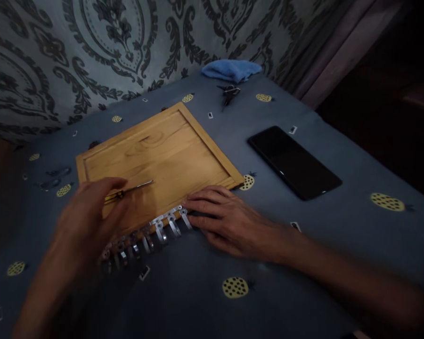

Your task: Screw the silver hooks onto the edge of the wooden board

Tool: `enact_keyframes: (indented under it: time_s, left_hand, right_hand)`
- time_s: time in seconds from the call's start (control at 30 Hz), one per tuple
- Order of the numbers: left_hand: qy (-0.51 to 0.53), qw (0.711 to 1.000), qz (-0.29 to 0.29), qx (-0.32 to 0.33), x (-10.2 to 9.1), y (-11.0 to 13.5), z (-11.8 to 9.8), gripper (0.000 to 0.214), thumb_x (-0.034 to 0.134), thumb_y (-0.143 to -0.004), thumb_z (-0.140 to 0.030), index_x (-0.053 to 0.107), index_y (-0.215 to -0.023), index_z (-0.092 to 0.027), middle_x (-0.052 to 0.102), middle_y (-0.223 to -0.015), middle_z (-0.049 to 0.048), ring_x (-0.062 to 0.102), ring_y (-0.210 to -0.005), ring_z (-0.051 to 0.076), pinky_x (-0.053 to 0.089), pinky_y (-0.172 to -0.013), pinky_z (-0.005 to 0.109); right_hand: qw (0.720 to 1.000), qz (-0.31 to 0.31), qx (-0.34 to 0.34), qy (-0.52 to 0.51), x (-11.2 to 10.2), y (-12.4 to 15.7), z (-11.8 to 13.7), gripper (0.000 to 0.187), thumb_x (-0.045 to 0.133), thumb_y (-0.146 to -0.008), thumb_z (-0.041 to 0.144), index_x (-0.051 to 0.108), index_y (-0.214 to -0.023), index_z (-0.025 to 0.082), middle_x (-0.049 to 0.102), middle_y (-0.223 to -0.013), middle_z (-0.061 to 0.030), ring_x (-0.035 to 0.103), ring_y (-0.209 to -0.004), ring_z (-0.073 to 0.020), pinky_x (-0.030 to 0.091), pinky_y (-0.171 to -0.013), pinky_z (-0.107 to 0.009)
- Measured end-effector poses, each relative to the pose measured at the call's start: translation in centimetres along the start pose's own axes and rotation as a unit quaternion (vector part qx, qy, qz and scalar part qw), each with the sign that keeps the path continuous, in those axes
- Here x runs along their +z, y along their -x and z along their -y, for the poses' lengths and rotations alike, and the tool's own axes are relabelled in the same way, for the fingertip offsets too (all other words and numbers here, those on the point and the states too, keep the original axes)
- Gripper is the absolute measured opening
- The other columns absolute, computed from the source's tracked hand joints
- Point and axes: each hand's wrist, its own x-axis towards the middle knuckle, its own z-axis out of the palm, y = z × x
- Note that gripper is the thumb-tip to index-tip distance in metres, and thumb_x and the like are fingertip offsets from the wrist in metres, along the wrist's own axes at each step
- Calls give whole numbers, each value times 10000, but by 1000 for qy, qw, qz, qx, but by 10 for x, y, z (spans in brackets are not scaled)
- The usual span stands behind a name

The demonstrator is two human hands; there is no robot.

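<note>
Bd. & hook strip, head view. The wooden board (pixel 155 146) lies flat on the blue tablecloth (pixel 183 296), its raised border visible along the far & R. sides. A metal strip w/ a row of curved loops (pixel 171 221) runs along the near edge, loops projecting past the wood; the strip's L. part is blurred. The L. hand (pixel 81 216) is over the near-L. corner, thumb & fingers apart around the handle of the screwdriver (pixel 137 187); owing to blur, cannot tell if the handle is gripped or merely lies between them. The R. hand (pixel 229 219) is at the near-R. corner, fingers extended, tips at the strip's R. end; its underside is hidden, so cannot tell if it pinches the edge or only rests there.

Progress (judged): strip is positioned along the edge, i.e. alignment looks largely done. Small round marks show on its plates, but whether these are screws or bare holes is unclear, so fastening is unconfirmed. Driver tip is over the bd., well apart from the strip; no screw is engaged.

Surroundings: phone (pixel 293 162) to the R.; dark tool (pixel 229 94) beyond the bd., near the blue cloth (pixel 231 70).
</note>
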Motion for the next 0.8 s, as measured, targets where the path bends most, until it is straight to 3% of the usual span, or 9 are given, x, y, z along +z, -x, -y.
enact_keyframes:
  time_s: [0.13, 0.33, 0.5, 0.67, 0.8]
  left_hand:
    - [-81, 992, 63, -73, -20, -3, 23, 263, 480, -995, -402, 628, -1154, -255, 704, -1174, 48, 617, -1095, 316, 467, -952, 460]
    - [-150, 985, 66, -53, -10, -3, 51, 324, 353, -1013, -334, 662, -981, -242, 677, -976, 53, 623, -980, 305, 444, -788, 366]
    - [-130, 979, 146, -52, -20, -6, 58, 232, 438, -969, -345, 629, -981, -214, 678, -1003, 69, 637, -929, 272, 417, -739, 331]
    - [7, 996, 34, -87, -32, -3, 49, 212, 606, -884, -431, 640, -944, -230, 707, -897, 8, 661, -810, 221, 438, -664, 280]
    - [200, 971, -103, -84, -29, -2, 31, 199, 734, -787, -321, 680, -945, -212, 733, -911, 0, 679, -757, 172, 500, -612, 233]
  right_hand:
    - [1000, -3, 0, 1, -1, -1, 0, 293, 512, -973, 169, 684, -1209, 182, 698, -1346, -113, 568, -1323, -266, 450, -1105, -502]
    - [1000, -5, -6, 5, -1, -1, 0, 286, 504, -983, 164, 690, -1200, 167, 695, -1342, -130, 569, -1324, -269, 466, -1087, -493]
    - [1000, -1, -8, 16, -2, -1, 0, 283, 493, -997, 178, 686, -1204, 162, 688, -1358, -121, 571, -1320, -264, 461, -1098, -484]
    - [999, -14, -20, 20, 0, -2, -1, 267, 497, -995, 184, 698, -1169, 152, 698, -1329, -124, 570, -1310, -267, 453, -1099, -479]
    - [999, -21, -20, 20, 3, -1, -3, 273, 495, -990, 186, 690, -1181, 189, 704, -1318, -104, 567, -1305, -253, 455, -1086, -480]
